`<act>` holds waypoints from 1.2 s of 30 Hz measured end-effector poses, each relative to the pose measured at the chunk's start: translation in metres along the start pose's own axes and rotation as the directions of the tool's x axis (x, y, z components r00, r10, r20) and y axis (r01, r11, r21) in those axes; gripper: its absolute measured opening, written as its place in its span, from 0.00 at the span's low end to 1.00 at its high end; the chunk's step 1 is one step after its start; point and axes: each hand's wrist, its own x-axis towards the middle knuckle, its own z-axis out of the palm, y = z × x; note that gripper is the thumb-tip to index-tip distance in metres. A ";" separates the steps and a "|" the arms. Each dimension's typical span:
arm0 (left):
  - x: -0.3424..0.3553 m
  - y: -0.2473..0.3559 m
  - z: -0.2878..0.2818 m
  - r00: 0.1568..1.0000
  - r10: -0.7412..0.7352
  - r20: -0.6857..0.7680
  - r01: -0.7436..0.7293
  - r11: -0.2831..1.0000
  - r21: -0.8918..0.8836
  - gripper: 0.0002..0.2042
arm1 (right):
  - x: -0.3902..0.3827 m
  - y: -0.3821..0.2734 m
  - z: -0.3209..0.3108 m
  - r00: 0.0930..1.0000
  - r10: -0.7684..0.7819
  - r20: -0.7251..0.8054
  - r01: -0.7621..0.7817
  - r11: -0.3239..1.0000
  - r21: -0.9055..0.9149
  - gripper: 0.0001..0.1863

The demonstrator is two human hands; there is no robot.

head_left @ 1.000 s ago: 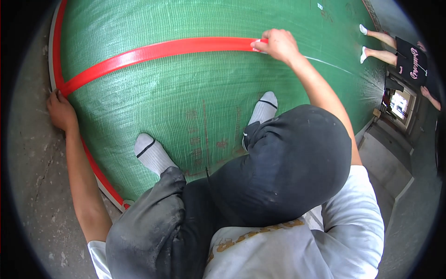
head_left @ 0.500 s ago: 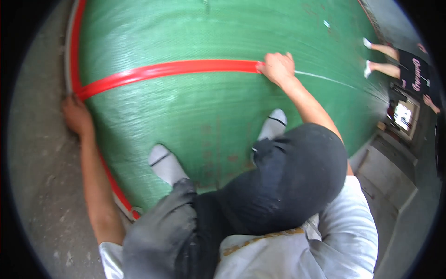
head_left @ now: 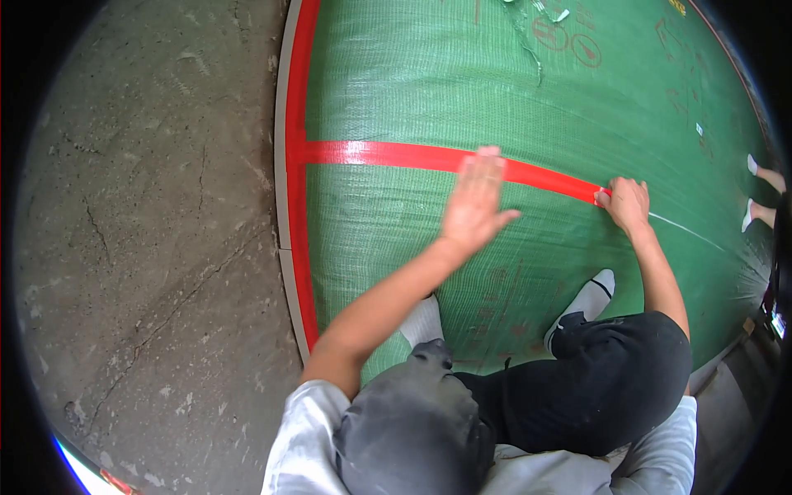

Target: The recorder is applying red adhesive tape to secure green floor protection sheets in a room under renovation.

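A red tape strip [head_left: 379, 155] runs across the green woven sheet [head_left: 396, 91] from the red taped edge [head_left: 295, 214] on the left. My left hand [head_left: 477, 198] is open, fingers stretched out over the middle of the strip; whether it touches the tape is unclear. My right hand [head_left: 624, 200] is farther right, thumb and fingers closed on the end of the red tape. My white-socked feet [head_left: 592, 295] rest on the sheet, one below my right hand, the other partly behind my left forearm.
Grey cracked concrete [head_left: 148, 214] borders the sheet on the left. At the far right, another person's legs and socked feet [head_left: 763, 213] show. A small white scrap [head_left: 561, 15] lies at the top of the sheet, and a grey ledge [head_left: 726, 379] is at lower right.
My left hand has left the sheet's left edge and moved right over the strip, spreading its fingers. The view has swung left, showing more concrete. My right hand stays at the tape's end.
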 end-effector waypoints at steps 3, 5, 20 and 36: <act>0.013 0.029 0.018 0.993 0.117 0.012 -0.117 0.993 0.007 0.49 | 0.002 -0.014 0.004 1.000 -0.001 0.027 0.001 1.000 -0.002 0.19; 0.015 0.028 0.018 0.981 0.194 0.001 -0.194 0.981 0.022 0.48 | 0.003 -0.020 0.009 0.997 -0.027 -0.073 0.028 0.999 0.020 0.18; -0.016 -0.064 -0.056 0.975 0.109 0.193 -0.130 0.987 0.097 0.46 | 0.010 -0.012 0.003 0.992 -0.009 0.128 0.003 0.999 0.049 0.18; 0.065 0.190 0.068 0.895 -0.042 0.444 -0.019 0.991 0.132 0.46 | -0.001 0.013 0.016 0.983 -0.133 0.129 0.044 0.842 0.537 0.19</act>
